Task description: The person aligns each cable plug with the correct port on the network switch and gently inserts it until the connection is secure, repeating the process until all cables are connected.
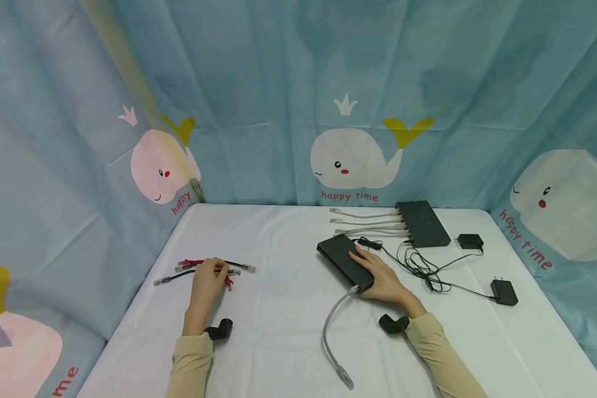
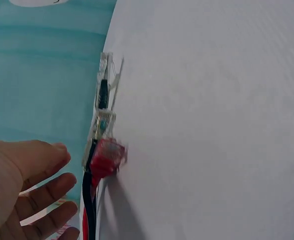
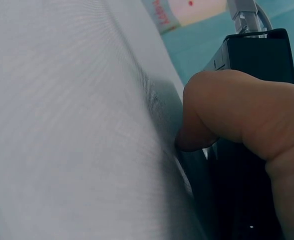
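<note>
My right hand (image 1: 383, 279) grips a black network switch (image 1: 340, 257) at its near right side. In the right wrist view the thumb (image 3: 211, 107) bends over the edge of this box. A grey Ethernet cable (image 1: 328, 326) is plugged into the switch's near end, and its loose plug lies toward the front. On the left, my left hand (image 1: 209, 282) is above a small group of short black and red Ethernet cables (image 1: 181, 274) with clear plugs. The left wrist view shows its fingers spread apart beside a red plug (image 2: 107, 157), with nothing between them.
A second black switch (image 1: 425, 224) stands at the back right, with several grey cables (image 1: 368, 221) out of its left side. Black power cords (image 1: 423, 271) lie tangled in front of it, leading to two power adapters (image 1: 470, 241). A curtain (image 1: 258, 138) hangs behind the table.
</note>
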`<state>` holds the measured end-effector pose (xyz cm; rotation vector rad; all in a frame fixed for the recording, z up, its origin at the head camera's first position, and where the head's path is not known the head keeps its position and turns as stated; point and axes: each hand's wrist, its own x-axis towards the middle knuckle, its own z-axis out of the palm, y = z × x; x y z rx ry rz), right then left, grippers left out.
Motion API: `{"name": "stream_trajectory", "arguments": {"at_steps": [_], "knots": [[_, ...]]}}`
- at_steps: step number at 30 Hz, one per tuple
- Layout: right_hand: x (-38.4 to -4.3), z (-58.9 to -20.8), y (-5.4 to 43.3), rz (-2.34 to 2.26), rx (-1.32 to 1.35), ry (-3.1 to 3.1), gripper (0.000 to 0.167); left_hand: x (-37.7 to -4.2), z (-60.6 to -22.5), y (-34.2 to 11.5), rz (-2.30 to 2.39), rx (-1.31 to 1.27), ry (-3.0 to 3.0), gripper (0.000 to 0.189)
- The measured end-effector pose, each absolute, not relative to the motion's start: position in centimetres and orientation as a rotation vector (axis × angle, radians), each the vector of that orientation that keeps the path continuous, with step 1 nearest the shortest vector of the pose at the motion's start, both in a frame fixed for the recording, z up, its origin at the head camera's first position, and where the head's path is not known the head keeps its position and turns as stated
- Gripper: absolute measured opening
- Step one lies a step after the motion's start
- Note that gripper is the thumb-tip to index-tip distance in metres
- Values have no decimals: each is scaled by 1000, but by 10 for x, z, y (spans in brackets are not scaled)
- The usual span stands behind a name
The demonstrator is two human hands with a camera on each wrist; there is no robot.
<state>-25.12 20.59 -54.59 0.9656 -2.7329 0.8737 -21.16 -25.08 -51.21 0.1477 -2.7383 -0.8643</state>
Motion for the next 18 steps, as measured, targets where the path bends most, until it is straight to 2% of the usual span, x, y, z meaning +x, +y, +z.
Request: {"name": "stream_trajectory", "arguments": {"at_steps": [12,18], "knots": [[-250,-547,206,886,967,-2734,99,-210,-516,-256,-704,128,-2872,25],[-249,-545,206,897,970,-2720,99,-210,-511,-255,-680,105,-2900,18]]}}
